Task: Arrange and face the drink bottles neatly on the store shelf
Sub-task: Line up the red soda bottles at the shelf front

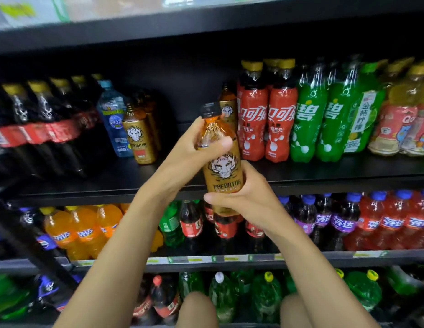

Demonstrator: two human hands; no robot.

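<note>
Left hand [194, 143] wraps the neck, right hand [246, 197] wraps the base of one gold bottle [224, 169]: black cap, lion head, label reads PREDATOR ENERGY, facing camera. It's held near upright in front of the gap on the middle shelf [126, 185], off the board. Shelf, left to right: dark cola bottles [40, 129] with gold caps, blue water bottle [112, 119], more Predator bottles [141, 138], red Coca-Cola bottles [265, 124] in Chinese script, green bottles [317, 124] showing 碧, far right too blurred to read
</note>
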